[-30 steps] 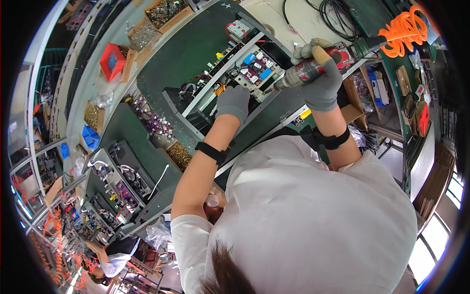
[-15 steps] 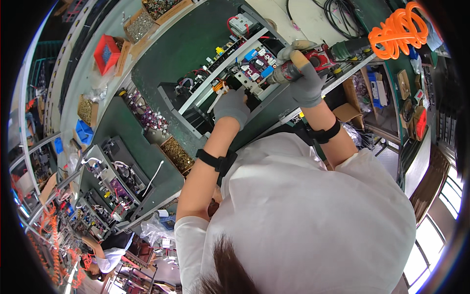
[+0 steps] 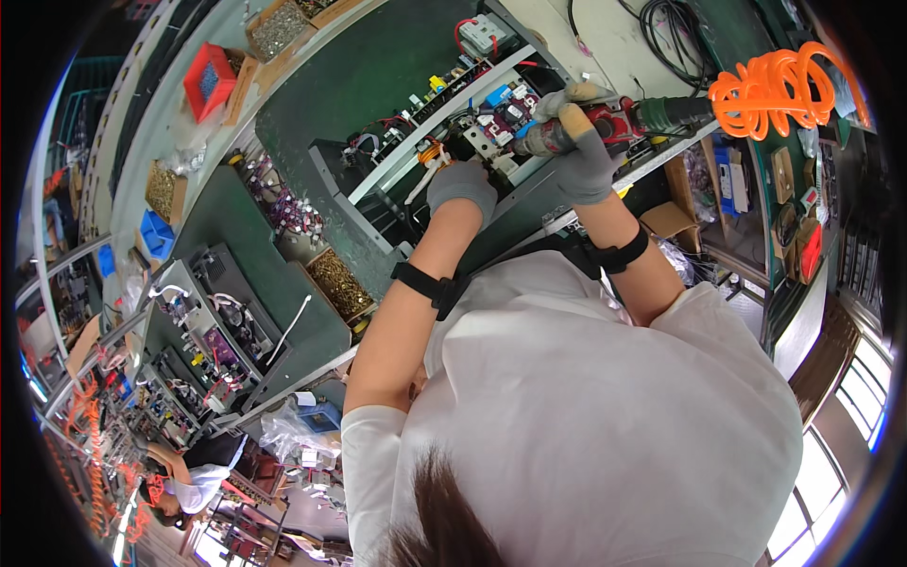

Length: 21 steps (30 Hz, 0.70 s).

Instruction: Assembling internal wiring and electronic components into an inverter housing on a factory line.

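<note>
An open metal chassis lies at a slant on the green bench, holding circuit boards, blue components and wiring. My left hand, in a grey glove, reaches into its near side beside a white cable end and an orange coil. The fingertips are hidden among the parts. My right hand, gloved in grey with tan fingertips, is closed around a red and grey power screwdriver. The tool lies nearly level, its nose pointing left over the chassis; whether it touches anything is unclear.
An orange coiled hose hangs at the right. Left of the chassis are a red bin, a blue bin and a box of brass-coloured fasteners. More chassis stand lower left; a co-worker is beyond.
The view has turned slightly. The screwdriver and my right hand have shifted a little left over the chassis; my left hand stays at about the same spot in it.
</note>
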Each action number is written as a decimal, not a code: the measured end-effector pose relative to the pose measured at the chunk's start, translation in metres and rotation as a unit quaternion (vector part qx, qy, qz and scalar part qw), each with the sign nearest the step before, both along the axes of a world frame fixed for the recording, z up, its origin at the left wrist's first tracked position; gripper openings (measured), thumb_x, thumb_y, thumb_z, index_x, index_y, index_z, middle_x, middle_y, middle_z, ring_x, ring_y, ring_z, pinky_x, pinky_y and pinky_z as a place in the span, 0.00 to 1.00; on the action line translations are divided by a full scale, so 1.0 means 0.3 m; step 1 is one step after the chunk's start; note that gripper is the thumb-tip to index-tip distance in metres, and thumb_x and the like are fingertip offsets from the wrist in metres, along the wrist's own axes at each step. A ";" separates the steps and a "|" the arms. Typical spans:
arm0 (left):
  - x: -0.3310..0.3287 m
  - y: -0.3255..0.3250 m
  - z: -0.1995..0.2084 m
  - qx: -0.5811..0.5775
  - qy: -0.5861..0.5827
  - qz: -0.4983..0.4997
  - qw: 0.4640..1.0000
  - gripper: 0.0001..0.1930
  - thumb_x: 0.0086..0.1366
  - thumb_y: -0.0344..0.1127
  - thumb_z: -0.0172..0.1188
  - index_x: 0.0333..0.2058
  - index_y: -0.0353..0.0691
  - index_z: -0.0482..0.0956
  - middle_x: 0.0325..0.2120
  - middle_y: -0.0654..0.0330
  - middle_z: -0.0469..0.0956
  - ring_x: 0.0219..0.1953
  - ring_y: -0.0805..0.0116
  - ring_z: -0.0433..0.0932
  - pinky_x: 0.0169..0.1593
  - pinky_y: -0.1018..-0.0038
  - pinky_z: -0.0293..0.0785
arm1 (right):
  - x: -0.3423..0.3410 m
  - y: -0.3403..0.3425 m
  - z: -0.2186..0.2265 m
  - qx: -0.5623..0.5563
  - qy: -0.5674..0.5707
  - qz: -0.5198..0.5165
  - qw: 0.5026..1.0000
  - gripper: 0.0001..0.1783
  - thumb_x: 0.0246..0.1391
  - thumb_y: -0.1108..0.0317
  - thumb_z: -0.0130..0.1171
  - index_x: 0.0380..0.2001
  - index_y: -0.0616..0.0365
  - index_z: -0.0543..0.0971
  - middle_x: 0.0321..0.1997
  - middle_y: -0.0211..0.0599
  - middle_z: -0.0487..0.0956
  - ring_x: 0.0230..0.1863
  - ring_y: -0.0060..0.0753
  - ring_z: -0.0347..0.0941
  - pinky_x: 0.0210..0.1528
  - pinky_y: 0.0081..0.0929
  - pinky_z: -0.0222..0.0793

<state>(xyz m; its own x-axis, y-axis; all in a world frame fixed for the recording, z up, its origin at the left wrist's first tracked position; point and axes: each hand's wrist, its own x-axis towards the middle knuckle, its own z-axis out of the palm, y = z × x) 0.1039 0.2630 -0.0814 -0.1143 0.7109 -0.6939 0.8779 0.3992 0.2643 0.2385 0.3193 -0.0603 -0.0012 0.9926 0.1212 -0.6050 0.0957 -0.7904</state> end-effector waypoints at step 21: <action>0.009 0.025 0.007 -0.055 0.030 -0.033 0.998 0.15 0.58 0.39 0.51 0.38 0.41 0.81 0.40 0.52 0.79 0.43 0.55 0.78 0.43 0.65 0.74 | -0.013 -0.046 0.006 0.037 -0.043 0.065 0.996 0.09 0.46 0.80 0.56 0.34 0.64 0.73 0.31 0.41 0.76 0.30 0.26 0.72 0.31 0.22 0.70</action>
